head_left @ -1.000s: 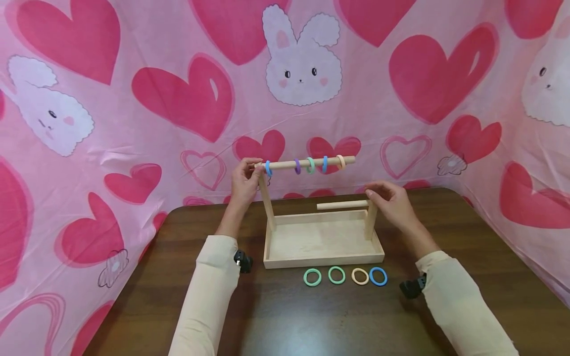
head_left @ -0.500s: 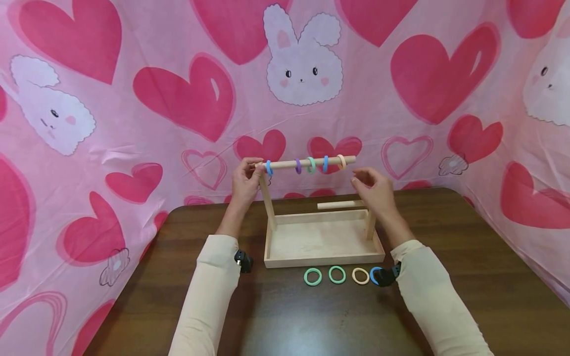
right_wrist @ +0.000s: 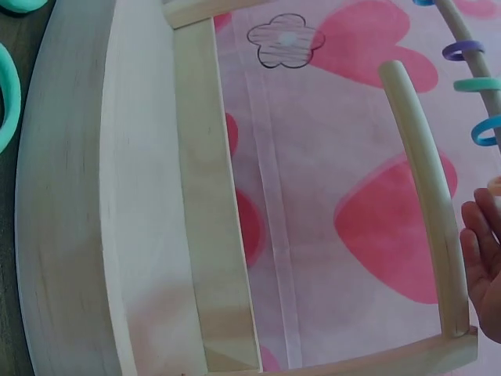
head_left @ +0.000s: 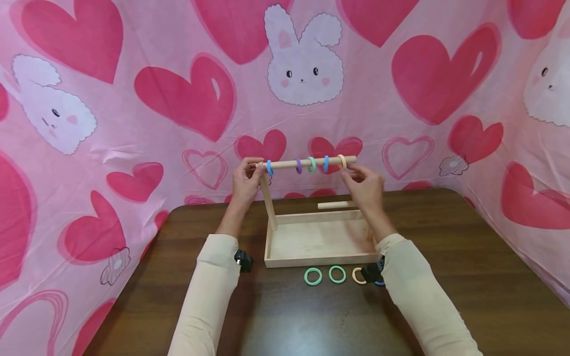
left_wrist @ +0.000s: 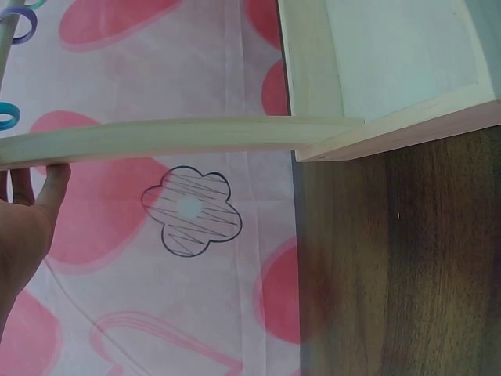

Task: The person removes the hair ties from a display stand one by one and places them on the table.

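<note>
A wooden tray (head_left: 320,261) sits on a dark brown desk (head_left: 298,311). A left post (head_left: 267,202) rises at the tray's left end, with a long rod (head_left: 287,164) at its top, level or nearly so above the tray, its right end free. Five rings hang around this rod. From the tray's left end toward its right they are a first blue ring (head_left: 269,168), a purple ring (head_left: 299,166), a mint ring (head_left: 313,169), a second blue ring (head_left: 326,163) and a cream ring (head_left: 344,161).

The left hand (head_left: 246,183) has its grip clamped on the top of the left post, thumb in front, just beside the first blue ring. The right hand (head_left: 367,188), above the tray's right end, brings thumb and fingertips to the lower edge of the cream ring; whether its grip is closed on it cannot be told.

A right post (right_wrist: 415,356) stands at the tray's right end and bears a short rod (head_left: 336,204), lower than the long one.

In front of the tray, two green rings (head_left: 313,284) lie flat, apart from each other; toward its right end come a pale ring (head_left: 354,275) and a loose blue ring (head_left: 379,283), both partly hidden by a black wrist camera (head_left: 373,270). Behind the tray hangs a pink cloth (head_left: 156,123) with hearts and rabbits.
</note>
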Motion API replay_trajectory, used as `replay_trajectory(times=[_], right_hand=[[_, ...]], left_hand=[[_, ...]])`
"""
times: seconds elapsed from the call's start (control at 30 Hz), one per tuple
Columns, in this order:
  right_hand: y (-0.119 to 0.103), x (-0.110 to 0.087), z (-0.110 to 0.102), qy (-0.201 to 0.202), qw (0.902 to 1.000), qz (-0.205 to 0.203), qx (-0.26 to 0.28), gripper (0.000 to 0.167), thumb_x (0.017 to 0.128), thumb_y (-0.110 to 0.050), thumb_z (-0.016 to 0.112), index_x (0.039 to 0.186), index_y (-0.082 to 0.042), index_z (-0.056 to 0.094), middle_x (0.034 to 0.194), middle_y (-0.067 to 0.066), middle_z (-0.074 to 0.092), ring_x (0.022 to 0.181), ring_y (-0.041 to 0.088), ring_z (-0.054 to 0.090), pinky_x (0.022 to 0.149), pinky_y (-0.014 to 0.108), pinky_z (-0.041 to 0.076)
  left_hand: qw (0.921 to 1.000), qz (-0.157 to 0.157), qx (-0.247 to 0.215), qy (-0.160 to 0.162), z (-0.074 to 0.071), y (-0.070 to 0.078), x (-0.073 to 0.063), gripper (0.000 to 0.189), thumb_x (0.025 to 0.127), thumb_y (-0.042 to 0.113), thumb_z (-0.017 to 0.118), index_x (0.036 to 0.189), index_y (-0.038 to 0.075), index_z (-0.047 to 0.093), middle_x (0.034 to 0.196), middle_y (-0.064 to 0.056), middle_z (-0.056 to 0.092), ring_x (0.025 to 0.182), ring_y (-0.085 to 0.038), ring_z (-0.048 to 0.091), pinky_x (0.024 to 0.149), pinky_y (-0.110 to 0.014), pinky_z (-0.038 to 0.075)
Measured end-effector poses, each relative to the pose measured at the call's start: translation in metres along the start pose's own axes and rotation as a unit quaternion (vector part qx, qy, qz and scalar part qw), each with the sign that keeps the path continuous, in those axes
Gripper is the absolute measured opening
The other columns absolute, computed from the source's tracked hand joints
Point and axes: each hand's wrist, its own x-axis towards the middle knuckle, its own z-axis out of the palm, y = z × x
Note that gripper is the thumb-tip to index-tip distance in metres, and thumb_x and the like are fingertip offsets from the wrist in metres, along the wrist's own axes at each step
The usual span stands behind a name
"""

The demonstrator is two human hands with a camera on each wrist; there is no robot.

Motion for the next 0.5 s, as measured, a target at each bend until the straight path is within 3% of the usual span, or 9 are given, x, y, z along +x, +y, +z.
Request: replay_trajectory(times=[0.3,0.5], right_hand=[[-0.0036,0.0008,0.0081,0.011,0.9991,0.002,0.041,0.022,0.088,-0.011,0.075,0.103,0.005,0.077,0.088,0.028,0.075,0.061,-0.019,0.058,0.060,0.005,0.045],[-0.0042,0.0001,0.0072,0.013,0.9982,0.006,0.059,0.022,0.089,-0.011,0.074,0.102,0.006,0.076,0.089,0.031,0.074,0.062,-0.016,0.060,0.060,0.007,0.046]], left_hand=[[1.0000,0.007,-0.003,0.003,-0.0015,-0.0008,-0.0002,0.019,0.096,-0.003,0.063,0.113,-0.012,0.062,0.088,0.009,0.067,0.078,0.001,0.061,0.071,-0.015,0.053],[1.0000,0.003,0.002,0.005,-0.0004,-0.0003,0.0002,0.020,0.096,-0.002,0.064,0.113,-0.012,0.063,0.091,0.003,0.069,0.079,0.000,0.062,0.074,-0.015,0.054]])
